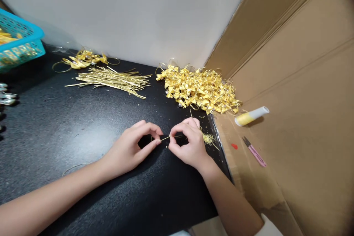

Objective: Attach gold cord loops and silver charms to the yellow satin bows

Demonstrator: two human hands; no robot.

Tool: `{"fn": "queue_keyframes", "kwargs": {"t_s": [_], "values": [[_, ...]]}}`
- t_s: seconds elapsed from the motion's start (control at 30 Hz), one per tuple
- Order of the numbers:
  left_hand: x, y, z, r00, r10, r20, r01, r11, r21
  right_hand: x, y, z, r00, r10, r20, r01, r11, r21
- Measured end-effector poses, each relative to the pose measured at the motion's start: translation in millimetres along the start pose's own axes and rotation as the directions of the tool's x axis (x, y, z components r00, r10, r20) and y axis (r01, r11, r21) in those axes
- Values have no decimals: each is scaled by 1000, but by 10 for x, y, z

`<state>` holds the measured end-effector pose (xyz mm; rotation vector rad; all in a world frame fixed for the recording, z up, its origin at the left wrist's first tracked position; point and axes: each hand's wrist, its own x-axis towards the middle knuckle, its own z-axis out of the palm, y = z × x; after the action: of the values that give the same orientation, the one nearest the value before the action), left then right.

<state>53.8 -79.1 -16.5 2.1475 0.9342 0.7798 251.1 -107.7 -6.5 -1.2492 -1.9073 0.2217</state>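
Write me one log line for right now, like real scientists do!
left hand: pinching gold cord | right hand: pinching gold cord | black table: beneath both hands | yellow bow pile: beyond right hand

The left grip (129,146) and right grip (192,143) pinch a gold cord (165,138).

My bare left hand (125,145) and bare right hand (192,145) hide parts of the thin, stringlike gold cord (165,138), whose ends I cannot trace, while the left edge crops the turquoise lattice-sided plastic basket (37,34).
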Motion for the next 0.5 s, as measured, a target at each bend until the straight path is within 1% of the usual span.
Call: {"fn": "queue_keyframes", "kwargs": {"t_s": [0.17, 0.27, 0.3, 0.33, 0.4, 0.47, 0.5], "values": [[31, -6, -16, 998, 9, 69, -8, 1000, -11, 65, -5, -138, 993, 53, 109, -63, 994, 91], [88, 57, -22, 997, 35, 71, -34, 999, -10, 110, -45, -220, 983, 60, 173, -74, 994, 75], [114, 88, -19, 995, 46, 92, -44, 999, -24, 121, -60, -248, 979, 56, 197, -70, 996, 61], [143, 120, -12, 990, 49, 129, -43, 998, -49, 128, -74, -276, 975, 52, 218, -64, 997, 46], [209, 178, 16, 971, 26, 239, 0, 994, -108, 124, -94, -331, 967, 49, 249, -56, 998, 20], [276, 216, 66, 944, -9, 328, 64, 985, -157, 89, -105, -381, 965, 64, 256, -67, 998, 4], [307, 227, 100, 935, -16, 354, 85, 980, -179, 60, -107, -404, 966, 82, 247, -83, 997, -5]]}}
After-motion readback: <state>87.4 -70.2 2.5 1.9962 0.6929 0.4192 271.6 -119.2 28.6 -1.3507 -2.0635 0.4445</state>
